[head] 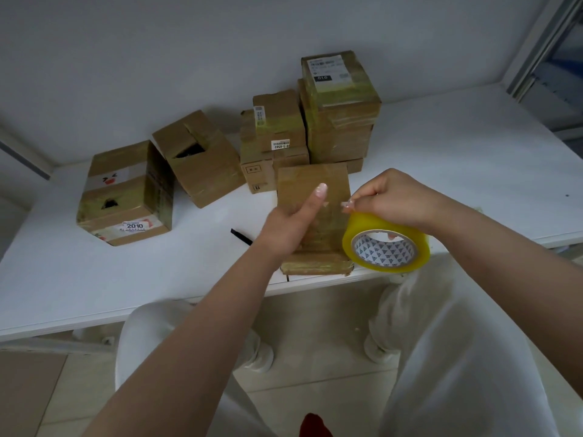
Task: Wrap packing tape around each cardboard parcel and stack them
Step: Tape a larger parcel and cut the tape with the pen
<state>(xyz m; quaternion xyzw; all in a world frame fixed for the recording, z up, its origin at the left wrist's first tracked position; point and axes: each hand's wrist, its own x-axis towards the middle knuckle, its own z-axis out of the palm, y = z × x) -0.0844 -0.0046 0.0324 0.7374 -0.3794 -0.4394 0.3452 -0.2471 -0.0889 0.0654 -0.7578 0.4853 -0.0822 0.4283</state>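
A flat cardboard parcel (328, 184) stands tilted at the front edge of the white table (473, 159). My left hand (293, 222) holds it from the left, thumb stretched up across its face. My right hand (397, 200) is just right of the parcel and carries a yellow roll of packing tape (386, 247), fingers through the core, fingertips pinching at the roll's top near the parcel's right edge. Behind stand two stacks of taped parcels: a tall one (340, 108) and a lower one (274, 140).
Two larger boxes sit at the left: one labelled 2010 (126, 197) and one with a torn open top (198, 156). A thin black object (241, 237) lies on the table near my left wrist. The wall runs behind the boxes. A metal frame (542, 48) stands at far right.
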